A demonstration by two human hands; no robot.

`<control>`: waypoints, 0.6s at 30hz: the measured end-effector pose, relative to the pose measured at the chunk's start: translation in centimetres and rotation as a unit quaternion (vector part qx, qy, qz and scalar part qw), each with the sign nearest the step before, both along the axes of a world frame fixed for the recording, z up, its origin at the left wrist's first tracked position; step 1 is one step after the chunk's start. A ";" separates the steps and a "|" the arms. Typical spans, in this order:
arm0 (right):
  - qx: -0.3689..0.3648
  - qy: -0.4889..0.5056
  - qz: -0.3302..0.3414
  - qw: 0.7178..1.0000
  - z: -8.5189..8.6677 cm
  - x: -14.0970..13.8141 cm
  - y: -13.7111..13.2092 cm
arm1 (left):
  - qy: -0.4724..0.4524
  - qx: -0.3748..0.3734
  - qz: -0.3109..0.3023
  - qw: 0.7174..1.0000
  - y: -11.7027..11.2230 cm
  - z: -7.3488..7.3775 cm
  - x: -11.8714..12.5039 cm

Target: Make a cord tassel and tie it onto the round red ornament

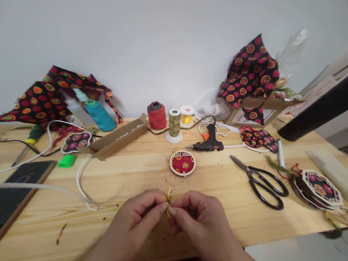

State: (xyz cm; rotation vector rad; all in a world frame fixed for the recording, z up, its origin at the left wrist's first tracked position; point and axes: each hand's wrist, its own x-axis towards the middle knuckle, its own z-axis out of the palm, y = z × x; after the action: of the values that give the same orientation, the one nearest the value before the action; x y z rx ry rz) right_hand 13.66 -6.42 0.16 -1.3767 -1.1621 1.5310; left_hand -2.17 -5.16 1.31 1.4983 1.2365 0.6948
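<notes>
Both the left hand (pixel 141 214) and the right hand (pixel 205 217) have their grip pinched together on a small yellow cord (pixel 169 192), which we find at the lower centre of the frame, over the wooden surface (pixel 122 178) and below the round red pendant (pixel 183 164). We judge that the cord could slip or twist out of shape if either pinch slackens or the two pull unevenly, since so little of it shows. Its upper strand points toward the frame's top, long axis roughly vertical, though fingertips hide the middle from us.
</notes>
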 end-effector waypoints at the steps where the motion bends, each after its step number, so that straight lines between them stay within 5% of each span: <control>1: -0.010 0.012 -0.001 1.000 0.0 -0.1 0.0 | 0.001 0.001 0.001 1.000 0.0 0.0 0.0; 18: -0.110 0.134 0.043 0.984 0.5 0.4 1.5 | 0.052 0.012 -0.096 0.994 -0.4 0.7 -0.3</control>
State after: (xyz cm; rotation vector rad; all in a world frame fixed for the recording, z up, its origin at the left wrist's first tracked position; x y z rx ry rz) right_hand 14.08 -4.88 0.63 -1.2232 -0.9179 1.8868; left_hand -2.47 -5.53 2.06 1.6656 1.1455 0.5101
